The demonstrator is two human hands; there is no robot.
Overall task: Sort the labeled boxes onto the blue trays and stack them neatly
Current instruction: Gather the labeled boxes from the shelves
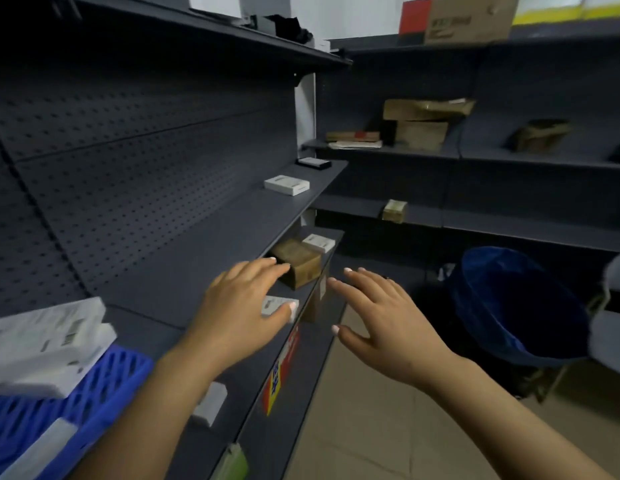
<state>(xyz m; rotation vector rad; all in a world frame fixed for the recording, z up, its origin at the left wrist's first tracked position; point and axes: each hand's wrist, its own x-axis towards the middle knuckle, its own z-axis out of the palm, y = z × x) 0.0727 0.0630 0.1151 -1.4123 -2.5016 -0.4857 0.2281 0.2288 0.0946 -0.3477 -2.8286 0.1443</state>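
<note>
Dark shelf unit (204,237) along the left, blue tray (94,386) at its near end under stacked white boxes (49,344). Brown carton (299,266) on the lower shelf just ahead of both hands, long axis slanting away to the left. Left hand (246,306) spread wide, fingertips at the carton's near edge, nearer. Right hand (374,317) open too, off the shelf edge, holding nothing. Small white box (275,305) by the left thumb.
</note>
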